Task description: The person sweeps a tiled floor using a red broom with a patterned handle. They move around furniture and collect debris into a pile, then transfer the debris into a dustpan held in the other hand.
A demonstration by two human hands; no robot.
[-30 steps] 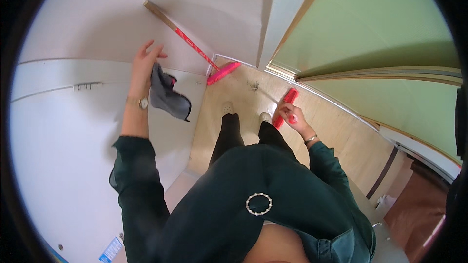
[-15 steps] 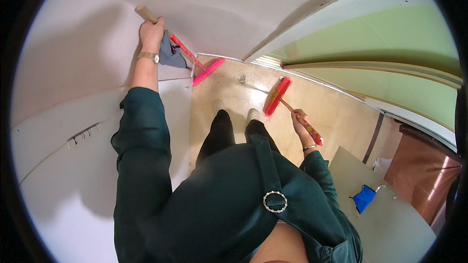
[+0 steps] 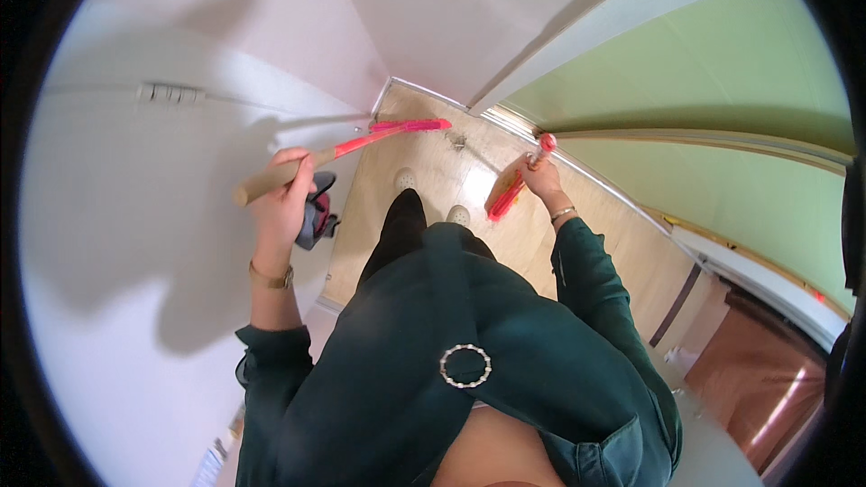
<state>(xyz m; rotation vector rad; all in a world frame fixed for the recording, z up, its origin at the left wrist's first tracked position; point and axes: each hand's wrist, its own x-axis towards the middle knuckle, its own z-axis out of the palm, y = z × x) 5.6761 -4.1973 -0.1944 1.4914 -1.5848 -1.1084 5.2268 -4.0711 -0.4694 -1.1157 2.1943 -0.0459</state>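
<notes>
My left hand [image 3: 287, 194] is closed round the tan upper end of a broom [image 3: 350, 145]. The broom's stick turns red farther down, and its pink bristle head [image 3: 410, 125] rests on the floor near the corner. Beneath that hand hangs a grey cloth item [image 3: 316, 214] with dark red in it; how it is held up is hidden. My right hand [image 3: 543, 179] grips the handle of a second long-handled tool [image 3: 505, 191] with a red and brown head. Whether that head is a brush or a pan cannot be told. A small heap of debris [image 3: 458, 140] lies between the two heads.
A white door or panel with a hinge [image 3: 171, 93] stands close at my left. Pale green panels [image 3: 722, 171] line the right side above a floor track. My shoes [image 3: 406, 180] are on the tan floor [image 3: 361, 243]. A brown cover [image 3: 767, 379] is at the lower right.
My left hand has come nearer to me, and the broom's head has swung to the right, toward the debris. My right hand has moved up and forward, tipping its tool's handle more upright.
</notes>
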